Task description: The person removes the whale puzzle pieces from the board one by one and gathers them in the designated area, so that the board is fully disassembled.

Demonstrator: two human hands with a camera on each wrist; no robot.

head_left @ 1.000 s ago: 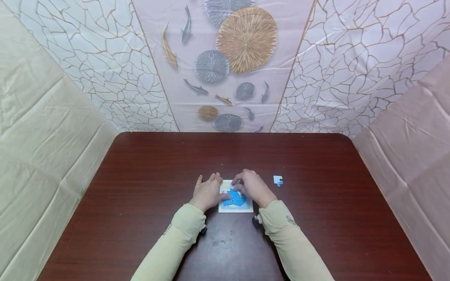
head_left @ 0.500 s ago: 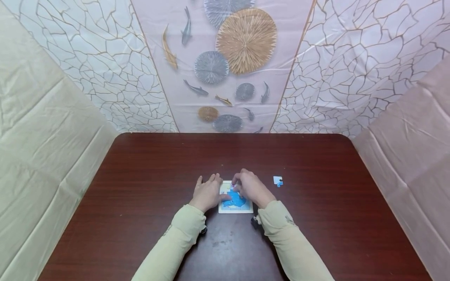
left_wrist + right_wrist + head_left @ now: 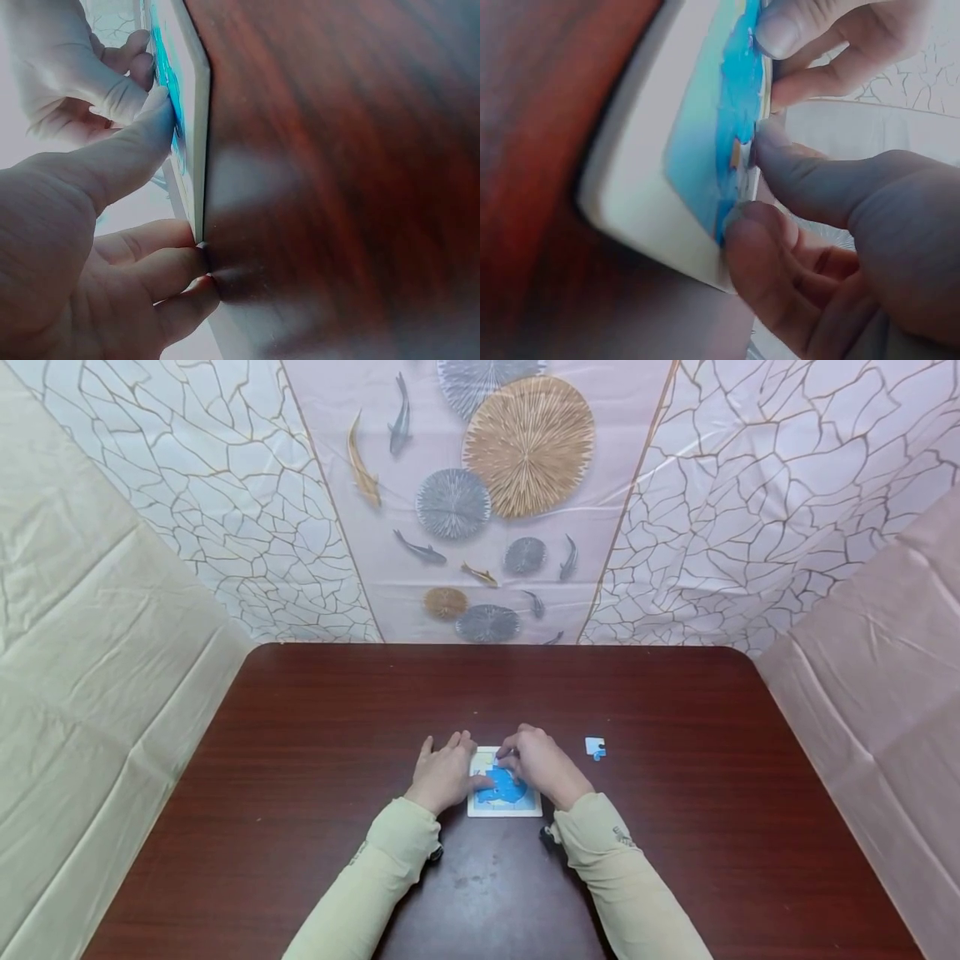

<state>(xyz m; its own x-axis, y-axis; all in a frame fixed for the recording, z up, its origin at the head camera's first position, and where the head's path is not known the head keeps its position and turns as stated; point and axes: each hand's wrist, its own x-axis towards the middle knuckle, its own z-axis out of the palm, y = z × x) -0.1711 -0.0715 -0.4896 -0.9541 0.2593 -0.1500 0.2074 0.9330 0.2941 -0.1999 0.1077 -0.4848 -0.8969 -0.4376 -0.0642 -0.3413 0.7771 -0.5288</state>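
Note:
A small jigsaw puzzle in a pale square frame (image 3: 504, 813) lies flat on the table, with a blue animal picture (image 3: 510, 789) on it. My left hand (image 3: 442, 774) is at its left side, thumb pressing on the picture and the other fingers stretched along the frame's edge. From the right, my right hand (image 3: 546, 764) reaches over the upper part of the puzzle. Its thumb and curled fingers pinch a puzzle piece (image 3: 742, 169) right at the picture's surface, mostly covered by the fingertips in the head view.
One loose puzzle piece (image 3: 595, 746), white and blue, lies on the table to the right of my right hand. The dark red-brown table (image 3: 337, 710) ends at a patterned cloth backdrop (image 3: 480, 510), with plain cloth walls on both sides.
The right fingertips have shifted very slightly over the upper part of the puzzle. My left hand, the frame and the loose piece have stayed in place.

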